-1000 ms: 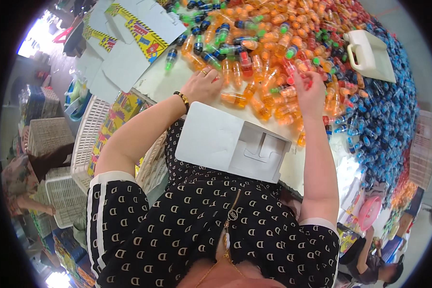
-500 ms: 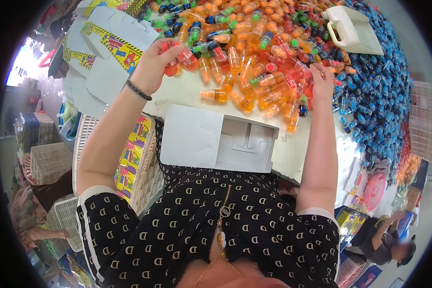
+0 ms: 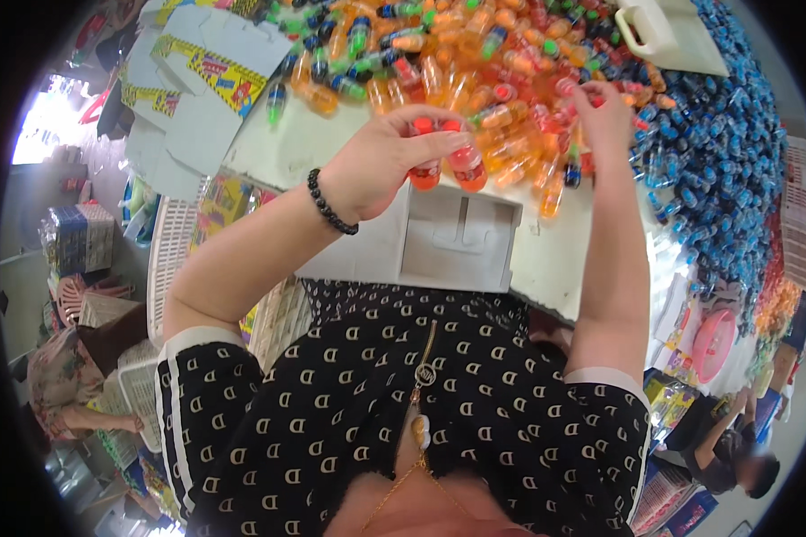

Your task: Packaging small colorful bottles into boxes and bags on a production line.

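Note:
My left hand (image 3: 381,161) is closed on two small red bottles (image 3: 467,163), held side by side by their upper ends above a white cardboard box (image 3: 367,252). The box lies at the table's near edge; its right part is uncovered and shows a white insert. Farther off, my right hand (image 3: 605,116) reaches into the bottle pile, fingers curled around a small red bottle (image 3: 597,100), mostly hidden by the fingers. Around it lie orange bottles (image 3: 510,170) and more red ones, some with green or dark caps.
A large heap of blue bottles (image 3: 716,179) covers the table's right side. A cream plastic jug (image 3: 681,40) lies at the far right. Flattened printed cartons (image 3: 188,98) are stacked at left, above a white basket (image 3: 172,246). Other people sit at both sides.
My left hand has carried the two red bottles from the pile's left side rightward and nearer, over the box. My right hand has shifted slightly farther into the pile.

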`<move>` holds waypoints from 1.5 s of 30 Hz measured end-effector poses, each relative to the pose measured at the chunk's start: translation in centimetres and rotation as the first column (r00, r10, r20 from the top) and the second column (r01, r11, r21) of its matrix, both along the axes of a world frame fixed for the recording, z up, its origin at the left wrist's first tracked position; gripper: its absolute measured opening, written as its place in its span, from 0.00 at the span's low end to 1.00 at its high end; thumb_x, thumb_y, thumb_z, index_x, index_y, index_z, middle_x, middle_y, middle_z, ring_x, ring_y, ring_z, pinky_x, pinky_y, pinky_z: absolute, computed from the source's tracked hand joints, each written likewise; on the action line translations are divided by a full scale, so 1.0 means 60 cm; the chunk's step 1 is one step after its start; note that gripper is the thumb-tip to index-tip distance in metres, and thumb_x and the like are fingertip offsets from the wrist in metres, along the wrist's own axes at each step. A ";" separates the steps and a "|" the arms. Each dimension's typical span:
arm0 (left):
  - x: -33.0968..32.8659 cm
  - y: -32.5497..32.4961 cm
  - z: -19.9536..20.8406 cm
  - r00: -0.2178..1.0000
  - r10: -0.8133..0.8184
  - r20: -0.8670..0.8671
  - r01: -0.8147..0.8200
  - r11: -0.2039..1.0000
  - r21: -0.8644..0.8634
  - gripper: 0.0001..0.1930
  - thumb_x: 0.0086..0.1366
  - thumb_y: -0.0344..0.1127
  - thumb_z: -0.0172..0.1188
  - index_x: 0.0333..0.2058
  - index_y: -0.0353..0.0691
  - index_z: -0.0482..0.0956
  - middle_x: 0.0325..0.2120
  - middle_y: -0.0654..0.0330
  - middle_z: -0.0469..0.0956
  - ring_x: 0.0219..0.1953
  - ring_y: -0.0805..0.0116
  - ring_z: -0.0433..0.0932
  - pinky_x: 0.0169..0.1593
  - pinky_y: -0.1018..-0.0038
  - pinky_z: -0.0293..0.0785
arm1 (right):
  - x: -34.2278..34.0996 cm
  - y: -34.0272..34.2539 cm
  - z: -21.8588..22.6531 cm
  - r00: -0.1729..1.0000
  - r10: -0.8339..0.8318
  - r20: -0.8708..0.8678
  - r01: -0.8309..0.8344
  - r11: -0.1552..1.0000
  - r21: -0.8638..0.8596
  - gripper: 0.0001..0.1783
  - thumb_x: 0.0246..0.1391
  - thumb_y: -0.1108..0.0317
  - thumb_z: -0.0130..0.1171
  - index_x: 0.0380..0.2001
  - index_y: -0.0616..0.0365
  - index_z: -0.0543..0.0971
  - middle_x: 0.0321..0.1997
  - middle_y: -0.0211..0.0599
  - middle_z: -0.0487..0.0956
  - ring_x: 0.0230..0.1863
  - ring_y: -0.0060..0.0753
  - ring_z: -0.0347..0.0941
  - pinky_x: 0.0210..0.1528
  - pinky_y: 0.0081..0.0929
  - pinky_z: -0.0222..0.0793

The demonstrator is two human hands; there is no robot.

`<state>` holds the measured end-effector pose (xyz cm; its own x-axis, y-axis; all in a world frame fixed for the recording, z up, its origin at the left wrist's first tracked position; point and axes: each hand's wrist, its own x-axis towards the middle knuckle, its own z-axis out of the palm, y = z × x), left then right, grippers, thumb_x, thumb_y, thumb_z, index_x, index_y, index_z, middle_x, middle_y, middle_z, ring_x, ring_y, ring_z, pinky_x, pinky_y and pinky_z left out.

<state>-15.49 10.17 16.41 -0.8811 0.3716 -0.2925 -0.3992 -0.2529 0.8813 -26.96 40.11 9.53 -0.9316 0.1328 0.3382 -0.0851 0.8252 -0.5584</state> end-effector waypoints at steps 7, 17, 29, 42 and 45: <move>0.080 0.008 -0.058 0.929 -0.186 -0.321 0.067 0.935 -0.347 0.14 0.61 0.34 0.62 0.43 0.33 0.76 0.33 0.57 0.80 0.35 0.69 0.78 0.39 0.73 0.73 | 0.231 -0.045 0.106 0.852 0.502 0.148 -0.520 0.846 0.122 0.12 0.45 0.71 0.63 0.37 0.55 0.77 0.31 0.36 0.78 0.32 0.36 0.76 0.35 0.28 0.71; 0.097 0.037 -0.128 0.448 -0.889 -0.094 0.574 0.366 -0.732 0.19 0.59 0.34 0.56 0.48 0.33 0.73 0.38 0.45 0.79 0.42 0.50 0.78 0.47 0.63 0.73 | 0.350 -0.107 0.043 0.374 0.876 0.304 -0.927 0.343 0.153 0.16 0.39 0.70 0.62 0.37 0.54 0.77 0.36 0.34 0.77 0.38 0.37 0.73 0.39 0.30 0.69; 0.076 0.023 -0.107 0.335 -0.918 0.214 0.783 0.145 -0.604 0.21 0.59 0.30 0.48 0.52 0.34 0.70 0.38 0.45 0.79 0.41 0.55 0.78 0.46 0.66 0.72 | 0.385 -0.102 -0.046 0.497 0.864 0.079 -0.793 0.489 -0.363 0.22 0.47 0.70 0.64 0.48 0.58 0.75 0.45 0.41 0.77 0.47 0.45 0.72 0.49 0.33 0.68; -0.121 -0.127 -0.046 0.905 -0.295 -0.308 -0.087 0.580 -0.810 0.16 0.65 0.40 0.55 0.44 0.34 0.78 0.33 0.58 0.80 0.33 0.70 0.80 0.38 0.76 0.77 | 0.301 -0.080 0.029 0.701 0.689 0.182 -0.565 0.693 -0.449 0.18 0.61 0.67 0.50 0.53 0.60 0.73 0.50 0.42 0.77 0.53 0.38 0.72 0.58 0.28 0.64; -0.207 -0.098 -0.097 0.997 -0.050 -0.065 -0.024 0.583 -0.812 0.19 0.62 0.47 0.59 0.37 0.33 0.79 0.28 0.56 0.80 0.28 0.69 0.79 0.32 0.73 0.78 | 0.241 -0.088 0.016 0.801 0.581 0.143 -0.437 0.731 -0.524 0.15 0.62 0.70 0.49 0.50 0.60 0.75 0.49 0.39 0.77 0.53 0.33 0.72 0.56 0.27 0.65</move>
<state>-27.94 4.31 10.59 -0.9099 0.0237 -0.4140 -0.3226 0.5870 0.7426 -12.49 34.82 10.48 -0.9427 -0.3236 0.0813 -0.2005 0.3547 -0.9132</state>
